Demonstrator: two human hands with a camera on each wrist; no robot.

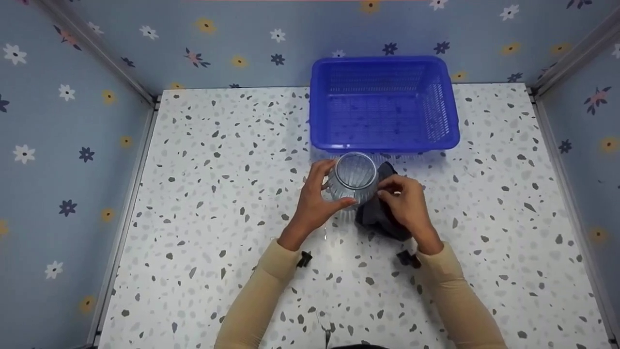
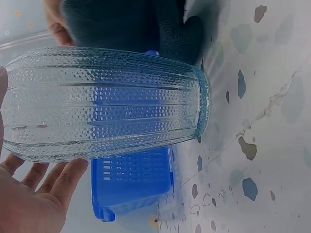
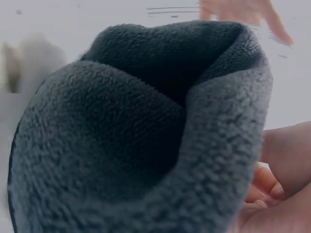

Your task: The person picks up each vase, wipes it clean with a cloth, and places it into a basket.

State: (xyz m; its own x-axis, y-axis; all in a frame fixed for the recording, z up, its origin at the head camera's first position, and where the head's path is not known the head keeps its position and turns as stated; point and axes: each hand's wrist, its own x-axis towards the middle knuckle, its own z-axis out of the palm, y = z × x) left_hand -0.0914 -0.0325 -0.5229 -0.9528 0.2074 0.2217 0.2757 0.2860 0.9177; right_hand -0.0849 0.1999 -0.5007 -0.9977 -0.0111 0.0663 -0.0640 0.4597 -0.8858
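A clear glass vase [image 1: 356,172] with vertical ribs and a dotted texture stands upright, its round mouth facing up in the head view. My left hand [image 1: 317,196] grips it from the left side, thumb at the front and fingers behind. In the left wrist view the vase [image 2: 112,104] fills the middle, its foot on or close to the table. My right hand [image 1: 404,201] pinches a dark grey fluffy cloth [image 1: 380,220] just right of the vase. The cloth [image 3: 97,136] hangs in folds and covers most of the right wrist view.
Behind the vase, a blue plastic basket [image 1: 382,148] with slotted walls stands against the flowered back panel [image 1: 252,43]. The speckled white table [image 1: 218,194] extends to both sides, with panels at left and right. Small black pieces [image 1: 305,259] sit beside the wrists.
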